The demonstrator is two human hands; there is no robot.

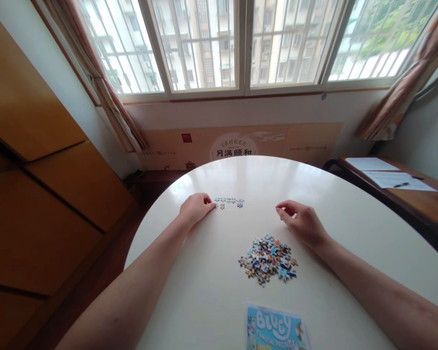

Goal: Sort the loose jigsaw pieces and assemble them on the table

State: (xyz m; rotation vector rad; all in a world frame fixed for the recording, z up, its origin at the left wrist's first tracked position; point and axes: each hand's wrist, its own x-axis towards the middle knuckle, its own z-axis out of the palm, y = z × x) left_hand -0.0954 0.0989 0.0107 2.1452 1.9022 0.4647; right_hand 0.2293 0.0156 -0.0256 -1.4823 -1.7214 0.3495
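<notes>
Two bare hands, one white table (200, 296); clock centred on the loose pile, 12 pointing at the window (204, 48).

- Puzzle pieces, loose pile (266, 260): heaped, overlapping, at centre.
- Sorted pieces, far row (229, 200): at 11 o'clock, laid close together; a shorter near row lies just below, with a gap before its lone end piece (239, 205).
- Left hand (196, 210): at 10 o'clock, thumb and finger together at the near row's left end; whether they pinch a piece, cannot tell.
- Right hand (306, 224): at 1 o'clock, fingers curled, fingertips nearly meeting; any piece between them, cannot tell.
- Blue printed cover (277, 330): at 6 o'clock.

Handling, as judged: touch edges lightly, slide pieces flat, keep wrists off the rows, and lift singly from the pile's rim.
</notes>
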